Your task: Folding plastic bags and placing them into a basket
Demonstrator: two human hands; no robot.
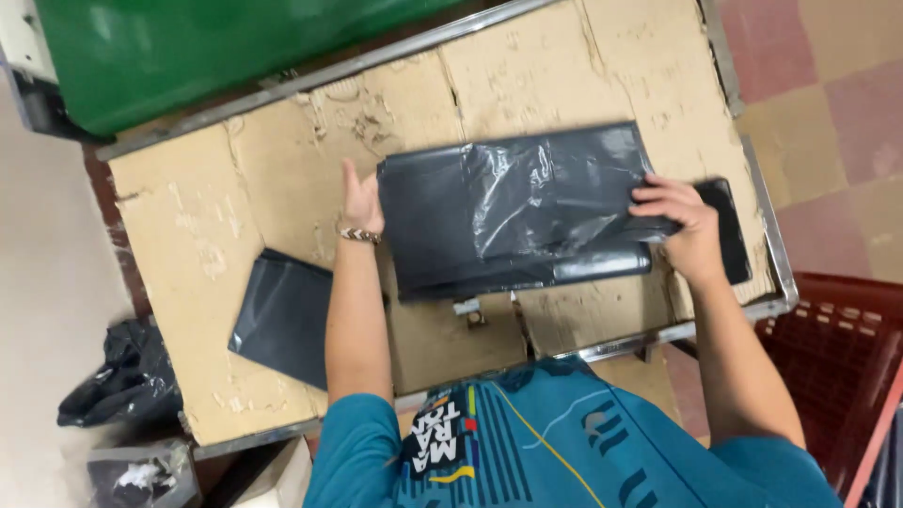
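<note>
Pressing flat, the left hand [362, 202] steadies the dark plastic bag's [513, 212] left edge on the table [188, 235]. The right hand [682, 226] pinches its right edge, keeping it taut.

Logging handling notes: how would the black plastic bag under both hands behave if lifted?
The bag is probably floppy: its glossy film is creased. Likely light and slippery, being thin and flat. The left hand and right hand press it onto the cardboard.

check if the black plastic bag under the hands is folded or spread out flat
Folded: the black plastic bag lies as a compact rectangle with overlapping layers, left hand at one edge, right hand pressing the other.
</note>
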